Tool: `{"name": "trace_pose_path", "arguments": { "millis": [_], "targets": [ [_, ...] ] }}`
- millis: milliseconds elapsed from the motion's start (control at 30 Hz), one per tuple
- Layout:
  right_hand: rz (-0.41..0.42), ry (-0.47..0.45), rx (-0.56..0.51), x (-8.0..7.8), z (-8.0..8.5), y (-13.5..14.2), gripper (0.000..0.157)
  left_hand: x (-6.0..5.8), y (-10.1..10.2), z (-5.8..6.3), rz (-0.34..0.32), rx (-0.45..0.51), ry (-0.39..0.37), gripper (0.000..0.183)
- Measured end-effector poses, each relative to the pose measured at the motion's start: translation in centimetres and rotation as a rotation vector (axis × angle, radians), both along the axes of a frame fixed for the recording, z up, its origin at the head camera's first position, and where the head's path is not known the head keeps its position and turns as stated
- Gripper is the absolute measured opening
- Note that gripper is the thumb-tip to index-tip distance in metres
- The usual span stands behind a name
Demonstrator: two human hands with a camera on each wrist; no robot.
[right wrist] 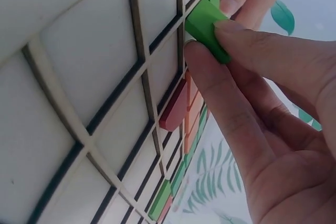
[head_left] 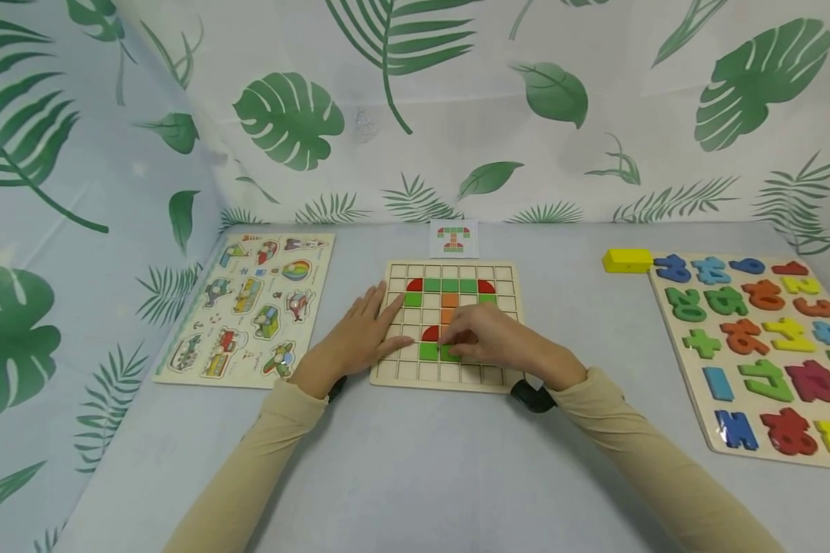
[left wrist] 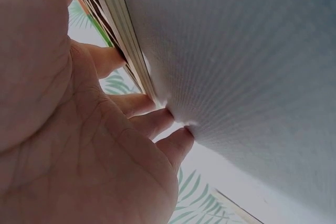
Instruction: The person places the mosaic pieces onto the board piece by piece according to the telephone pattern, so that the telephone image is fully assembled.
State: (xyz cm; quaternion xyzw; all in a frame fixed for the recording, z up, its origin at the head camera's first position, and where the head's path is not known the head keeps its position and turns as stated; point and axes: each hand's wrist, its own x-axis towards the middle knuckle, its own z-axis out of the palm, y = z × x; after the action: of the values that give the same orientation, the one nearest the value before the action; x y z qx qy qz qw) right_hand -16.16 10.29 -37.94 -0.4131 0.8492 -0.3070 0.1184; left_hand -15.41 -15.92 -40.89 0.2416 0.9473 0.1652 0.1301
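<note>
A wooden grid board (head_left: 408, 372) lies flat in the middle of the table. My left hand (head_left: 351, 338) rests along its left edge, fingers straight; in the left wrist view those fingers (left wrist: 139, 104) touch the board's side and the table. Over the lower middle of the grid, my right hand (head_left: 487, 336) pinches a green square tile (right wrist: 209, 31) between thumb and finger. The tile is tilted at its cell, beside another green tile (head_left: 429, 352). Red quarter-round tiles (head_left: 415, 285), green tiles (head_left: 449, 285) and orange tiles (head_left: 449, 300) sit in other cells.
Behind the board is a small card (head_left: 434, 250) with a coloured pattern. A vehicle picture puzzle (head_left: 287, 246) lies to the left. To the right are a number puzzle board (head_left: 695, 384) and a yellow block (head_left: 628, 260). Leaf-printed cloth (head_left: 415, 153) rises behind the table.
</note>
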Motion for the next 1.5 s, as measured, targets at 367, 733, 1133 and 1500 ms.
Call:
{"name": "trace_pose_path", "arguments": {
  "millis": [367, 733, 1133, 1500],
  "targets": [
    [0.011, 0.026, 0.044, 0.0, 0.1, -0.1, 0.013, 0.1, 0.0, 0.2, 0.000, 0.001, 0.000, 0.080],
    [0.024, 0.089, 0.101, 0.3, 0.6, -0.8, 0.015, 0.0, -0.1, 0.2, 0.004, -0.004, 0.001, 0.079],
    [0.019, 0.154, 0.132, 0.9, 0.6, -1.0, 0.012, -0.1, -0.1, 0.0, 0.001, -0.005, 0.004, 0.079],
    [0.046, 0.227, 0.169, 1.0, 0.5, -1.3, 0.010, -0.1, -0.1, -0.1, 0.001, -0.015, -0.002, 0.080]
  ]
}}
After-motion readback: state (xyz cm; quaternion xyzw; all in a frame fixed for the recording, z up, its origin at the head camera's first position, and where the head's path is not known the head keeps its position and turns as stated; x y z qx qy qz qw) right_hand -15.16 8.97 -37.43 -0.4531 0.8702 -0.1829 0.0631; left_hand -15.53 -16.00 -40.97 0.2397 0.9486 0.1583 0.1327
